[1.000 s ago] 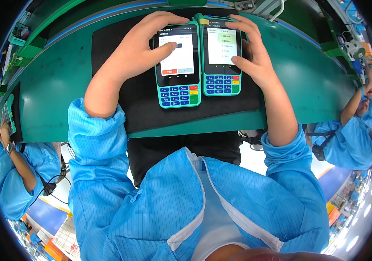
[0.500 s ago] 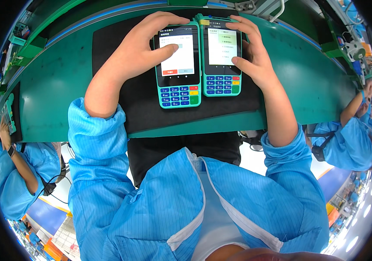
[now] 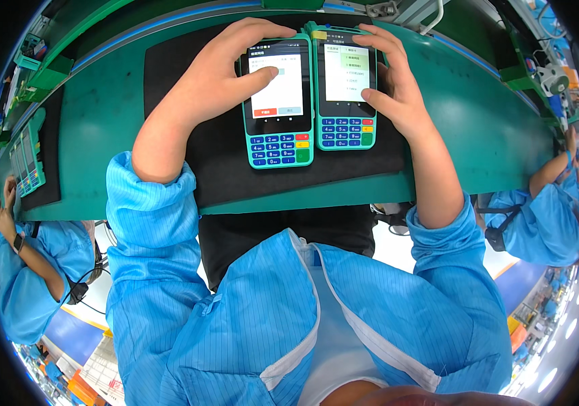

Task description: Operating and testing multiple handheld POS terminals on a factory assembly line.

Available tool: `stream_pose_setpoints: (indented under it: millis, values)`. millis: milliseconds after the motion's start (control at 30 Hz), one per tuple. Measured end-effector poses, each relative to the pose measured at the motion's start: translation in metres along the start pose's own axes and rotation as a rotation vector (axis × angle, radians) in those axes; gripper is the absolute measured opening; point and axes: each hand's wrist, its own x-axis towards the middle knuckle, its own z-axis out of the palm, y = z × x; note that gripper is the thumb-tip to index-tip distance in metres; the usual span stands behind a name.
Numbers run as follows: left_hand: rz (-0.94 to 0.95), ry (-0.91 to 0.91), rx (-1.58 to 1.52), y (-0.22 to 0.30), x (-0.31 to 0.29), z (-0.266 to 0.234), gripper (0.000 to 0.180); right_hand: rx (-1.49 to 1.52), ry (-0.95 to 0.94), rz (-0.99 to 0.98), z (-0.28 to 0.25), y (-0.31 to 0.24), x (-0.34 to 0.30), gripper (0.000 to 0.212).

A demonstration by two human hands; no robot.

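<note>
Two green card payment terminals lie side by side on a black mat (image 3: pixel 218 183), their screens lit and their blue keypads toward me. My left hand (image 3: pixel 218 78) curls over the top of the left terminal (image 3: pixel 280 125), and its thumb rests on that screen. My right hand (image 3: pixel 397 84) wraps round the upper right side of the right terminal (image 3: pixel 345 108); its fingertips are at the top corner and its thumb is at the screen's lower right edge. A small yellow piece (image 3: pixel 318 34) sits at the right terminal's top left corner.
The mat lies on a green workbench (image 3: pixel 100 149). At the left, a co-worker's hand (image 3: pixel 6 220) is beside another green terminal (image 3: pixel 27 162) on a dark mat. Another person in blue (image 3: pixel 540 223) works at the right. Green metal frames (image 3: pixel 49 68) stand along the far edge.
My hands and both terminals stay in place. Some text on the left terminal's screen differs. At the left, the co-worker's terminal shows farther up on its mat, and that person's hand is apart from it.
</note>
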Motion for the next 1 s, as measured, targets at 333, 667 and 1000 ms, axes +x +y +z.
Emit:
stream_pose_setpoints:
  millis: [333, 667, 1000]
  values:
    - [-0.018, 0.051, -0.042, -0.001, -0.001, 0.004, 0.05, 0.001, -0.011, -0.007, 0.001, 0.001, 0.001, 0.063]
    - [0.106, 0.085, 0.088, -0.001, 0.002, 0.008, 0.053, -0.006, 0.008, 0.018, -0.003, -0.003, -0.001, 0.063]
    - [0.015, 0.075, 0.033, 0.004, 0.003, 0.005, 0.056, 0.046, 0.07, 0.036, -0.001, -0.011, -0.004, 0.063]
